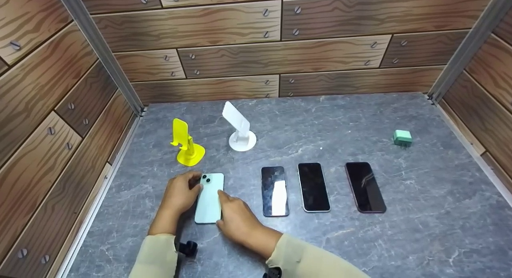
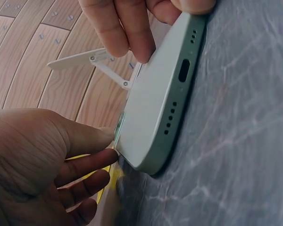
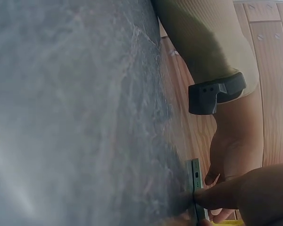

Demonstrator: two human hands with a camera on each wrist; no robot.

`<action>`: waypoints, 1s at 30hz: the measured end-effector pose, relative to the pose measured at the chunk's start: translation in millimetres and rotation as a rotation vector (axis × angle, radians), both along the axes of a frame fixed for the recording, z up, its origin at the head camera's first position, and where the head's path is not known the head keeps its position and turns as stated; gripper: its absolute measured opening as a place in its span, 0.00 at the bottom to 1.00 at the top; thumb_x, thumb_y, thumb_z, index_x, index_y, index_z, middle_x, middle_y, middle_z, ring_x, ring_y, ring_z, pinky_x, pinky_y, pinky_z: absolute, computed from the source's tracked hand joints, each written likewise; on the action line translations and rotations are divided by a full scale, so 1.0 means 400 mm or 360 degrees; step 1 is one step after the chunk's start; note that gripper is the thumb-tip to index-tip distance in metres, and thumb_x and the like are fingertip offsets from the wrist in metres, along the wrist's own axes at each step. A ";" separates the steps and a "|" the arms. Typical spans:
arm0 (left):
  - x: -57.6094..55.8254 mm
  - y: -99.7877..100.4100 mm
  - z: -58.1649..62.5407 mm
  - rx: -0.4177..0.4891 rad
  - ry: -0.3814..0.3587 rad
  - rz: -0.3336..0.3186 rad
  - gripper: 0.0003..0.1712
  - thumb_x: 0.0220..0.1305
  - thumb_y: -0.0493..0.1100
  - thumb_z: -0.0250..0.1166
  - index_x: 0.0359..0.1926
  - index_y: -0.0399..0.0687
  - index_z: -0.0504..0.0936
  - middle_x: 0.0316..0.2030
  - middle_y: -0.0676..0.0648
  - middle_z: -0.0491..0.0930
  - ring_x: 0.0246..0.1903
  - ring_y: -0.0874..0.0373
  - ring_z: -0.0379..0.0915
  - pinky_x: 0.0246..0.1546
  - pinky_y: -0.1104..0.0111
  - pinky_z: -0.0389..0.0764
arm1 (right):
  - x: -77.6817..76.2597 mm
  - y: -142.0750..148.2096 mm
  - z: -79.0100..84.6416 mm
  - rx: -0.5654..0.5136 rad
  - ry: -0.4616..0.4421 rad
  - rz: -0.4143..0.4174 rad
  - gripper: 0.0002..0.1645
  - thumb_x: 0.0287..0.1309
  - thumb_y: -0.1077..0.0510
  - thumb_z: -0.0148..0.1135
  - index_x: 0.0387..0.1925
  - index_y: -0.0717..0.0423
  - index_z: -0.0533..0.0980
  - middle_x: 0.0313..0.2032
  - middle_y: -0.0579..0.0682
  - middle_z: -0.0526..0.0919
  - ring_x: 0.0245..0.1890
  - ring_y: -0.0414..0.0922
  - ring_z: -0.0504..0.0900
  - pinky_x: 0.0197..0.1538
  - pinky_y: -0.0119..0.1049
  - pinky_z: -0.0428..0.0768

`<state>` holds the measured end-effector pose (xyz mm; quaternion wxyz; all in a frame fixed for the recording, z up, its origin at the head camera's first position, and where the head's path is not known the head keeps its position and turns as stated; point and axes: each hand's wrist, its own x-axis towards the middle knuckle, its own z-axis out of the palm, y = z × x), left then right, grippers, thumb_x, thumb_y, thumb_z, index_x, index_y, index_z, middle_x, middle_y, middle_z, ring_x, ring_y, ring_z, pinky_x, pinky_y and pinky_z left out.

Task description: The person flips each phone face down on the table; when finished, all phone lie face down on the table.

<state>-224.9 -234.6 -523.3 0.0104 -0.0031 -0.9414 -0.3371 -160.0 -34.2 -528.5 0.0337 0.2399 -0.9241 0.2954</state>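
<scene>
A mint-green smartphone [image 1: 209,204] lies back up at the front left of the table, its two camera lenses at the far left corner. My left hand [image 1: 179,193] pinches its left edge near the lenses between thumb and forefinger. On the opposite long edge, my right hand [image 1: 240,220] holds the phone, thumb near its lower corner. The left wrist view shows the charging port and speaker holes on the phone's end [image 2: 174,94]. Behind my left hand stands a yellow phone stand [image 1: 182,136], with a white phone stand [image 1: 243,141] farther back to its right.
To the right, three dark-screened phones lie face up in a row: a left one [image 1: 274,190], a middle one [image 1: 314,188] and a right one [image 1: 365,188]. A small green block [image 1: 402,137] sits at the far right. Wood-patterned walls [image 1: 232,26] enclose the table.
</scene>
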 end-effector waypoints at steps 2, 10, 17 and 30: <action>0.001 0.001 0.001 -0.0004 -0.0002 0.0005 0.22 0.74 0.36 0.70 0.66 0.38 0.85 0.57 0.37 0.89 0.58 0.41 0.85 0.63 0.45 0.82 | -0.002 0.001 0.000 -0.0008 0.0009 0.0013 0.48 0.51 0.64 0.82 0.71 0.75 0.71 0.57 0.67 0.89 0.55 0.57 0.90 0.59 0.44 0.88; 0.008 0.009 0.003 -0.0015 -0.0036 0.0037 0.23 0.74 0.36 0.70 0.67 0.39 0.84 0.58 0.37 0.88 0.61 0.41 0.84 0.65 0.45 0.81 | -0.011 0.034 0.004 -0.0101 -0.0150 0.0153 0.50 0.55 0.61 0.81 0.75 0.75 0.68 0.63 0.66 0.86 0.60 0.53 0.88 0.66 0.43 0.85; 0.009 0.012 0.005 -0.0064 -0.0023 0.0031 0.23 0.74 0.36 0.70 0.67 0.40 0.85 0.62 0.36 0.86 0.66 0.38 0.81 0.69 0.43 0.78 | -0.015 0.118 0.030 -0.0173 -0.0227 0.0115 0.48 0.63 0.53 0.77 0.77 0.67 0.68 0.58 0.63 0.88 0.55 0.54 0.89 0.68 0.52 0.84; 0.016 0.005 0.005 -0.0147 -0.0007 -0.0058 0.23 0.76 0.37 0.67 0.69 0.41 0.84 0.68 0.35 0.83 0.71 0.33 0.75 0.74 0.41 0.73 | -0.004 0.329 0.065 -0.0163 -0.0195 -0.0404 0.48 0.62 0.50 0.77 0.75 0.71 0.70 0.67 0.71 0.81 0.70 0.70 0.78 0.74 0.63 0.75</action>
